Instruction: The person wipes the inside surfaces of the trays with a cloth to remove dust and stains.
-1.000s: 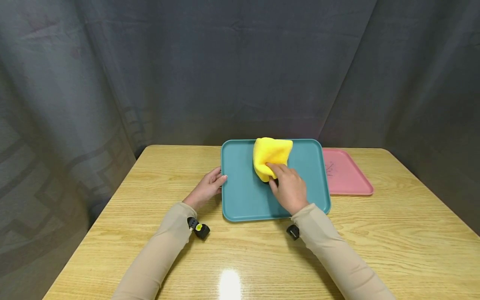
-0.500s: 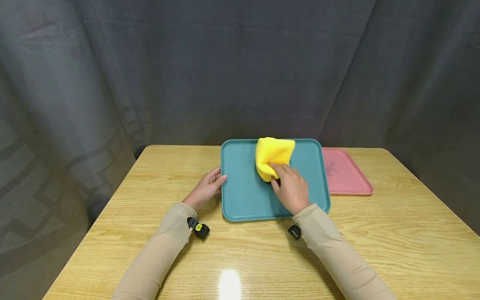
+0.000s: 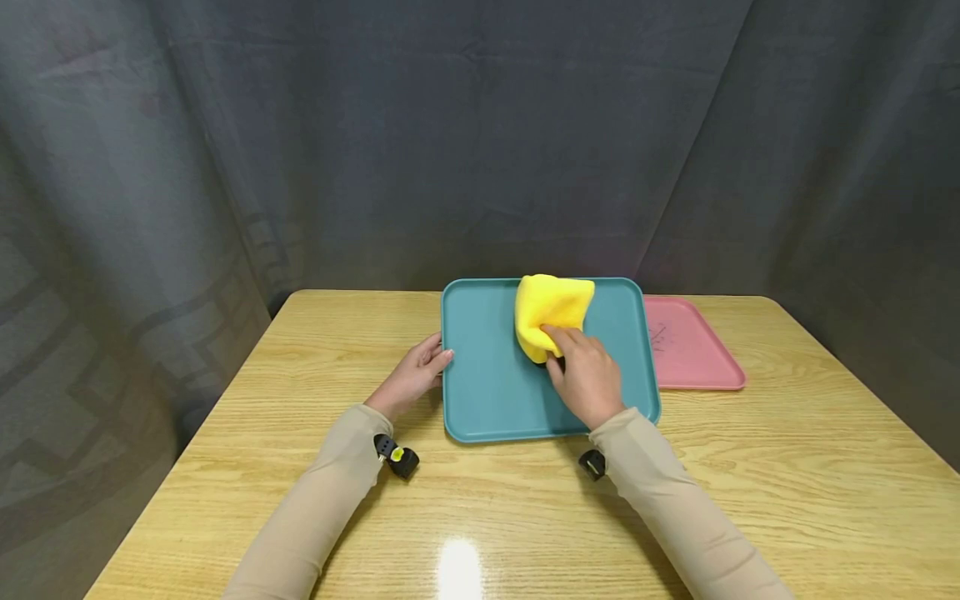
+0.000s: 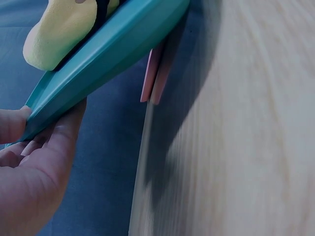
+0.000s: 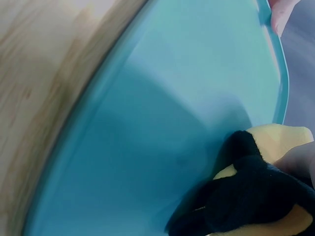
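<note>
A yellow cloth with a black underside point(image 3: 553, 304) lies bunched on the teal tray point(image 3: 487, 400). My right hand point(image 3: 590, 382) grips its near side, thumb and fingers pinching the fabric. The dark side of the cloth point(image 5: 251, 196) faces the camera in the right wrist view. At the tray's left edge, my left hand point(image 3: 412, 377) holds the rim, thumb on top and fingers underneath. In the left wrist view the tray point(image 4: 98, 59) is tilted, its held end raised off the table. My right hand's fingertips are partly hidden in the folds.
A pink tray point(image 3: 693, 346) with a small dark drawing lies on the wooden table point(image 3: 337, 533), partly covered by the teal tray's right side. Dark grey curtains point(image 3: 480, 150) hang behind the table's back edge.
My right hand and the yellow cloth have slid slightly to the right across the teal tray. The left hand and the tray stay almost in place.
</note>
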Demonstrator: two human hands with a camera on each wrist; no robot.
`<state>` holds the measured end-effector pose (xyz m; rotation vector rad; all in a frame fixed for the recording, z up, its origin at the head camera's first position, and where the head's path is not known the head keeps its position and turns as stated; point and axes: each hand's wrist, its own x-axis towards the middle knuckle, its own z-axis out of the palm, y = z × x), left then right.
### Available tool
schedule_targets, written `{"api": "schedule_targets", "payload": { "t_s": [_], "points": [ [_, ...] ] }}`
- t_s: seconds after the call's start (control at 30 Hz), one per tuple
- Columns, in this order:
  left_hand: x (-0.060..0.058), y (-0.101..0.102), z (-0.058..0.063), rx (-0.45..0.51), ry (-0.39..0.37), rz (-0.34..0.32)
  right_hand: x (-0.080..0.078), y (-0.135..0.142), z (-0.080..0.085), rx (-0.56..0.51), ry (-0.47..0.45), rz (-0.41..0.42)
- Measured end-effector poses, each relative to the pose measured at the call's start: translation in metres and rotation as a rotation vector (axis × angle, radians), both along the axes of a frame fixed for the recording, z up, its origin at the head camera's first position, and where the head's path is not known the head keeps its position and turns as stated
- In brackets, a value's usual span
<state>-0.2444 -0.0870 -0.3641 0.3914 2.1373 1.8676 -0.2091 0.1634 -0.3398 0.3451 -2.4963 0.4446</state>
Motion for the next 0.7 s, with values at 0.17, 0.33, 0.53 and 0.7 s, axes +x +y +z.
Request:
{"api": "schedule_targets", "payload": {
  "t_s": [0.17, 0.33, 0.53, 0.7],
  "points": [
    [0.0, -0.0002, 0.0002, -0.008, 0.005, -0.005, 0.0009, 0.0015, 0.0007, -0.002, 0.002, -0.005],
    [0.0004, -0.0002, 0.0008, -0.002, 0.004, -0.006, 0.0009, 0.0033, 0.0008, -0.006, 0.003, -0.006],
    [0.0006, -0.0005, 0.0004, 0.004, -0.006, 0.003, 0.0002, 0.0066, 0.0002, -0.008, 0.002, -0.013],
    [0.0003, -0.0008, -0.0002, -0.004, -0.002, 0.0, -0.0008, 0.0095, -0.0005, -0.013, -0.003, -0.02]
  ]
}}
